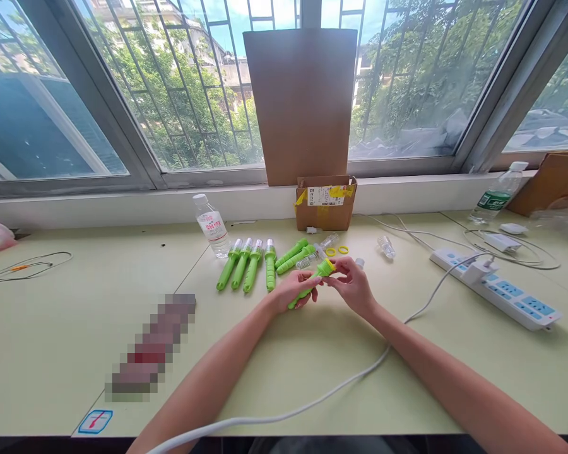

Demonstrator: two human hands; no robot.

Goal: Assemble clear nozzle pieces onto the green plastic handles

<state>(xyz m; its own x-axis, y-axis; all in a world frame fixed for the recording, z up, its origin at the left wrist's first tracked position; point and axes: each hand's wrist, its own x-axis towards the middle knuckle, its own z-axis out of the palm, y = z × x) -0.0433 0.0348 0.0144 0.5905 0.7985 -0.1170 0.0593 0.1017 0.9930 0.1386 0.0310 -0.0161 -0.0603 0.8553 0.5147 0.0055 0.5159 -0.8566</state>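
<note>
My left hand (293,291) is wrapped round a light green plastic tube (322,270), tilted with its wider end up and to the right. A yellow ring (331,265) sits at that wider end. The fingers of my right hand (353,287) are pinched at the ring, partly hiding it. Beyond my hands lie two loose yellow rings (343,250), clear plastic caps (330,240) and green tubes without caps (291,253). To the left, several green tubes with clear tops (251,268) lie in a row. A small clear piece (360,262) shows just behind my right hand.
A cardboard box (324,217) and a water bottle (212,227) stand near the window ledge. At right are a clear cap (386,247), a power strip (497,290) and another bottle (499,192). A white cable (341,384) crosses by my right forearm. A blurred object (154,347) lies left.
</note>
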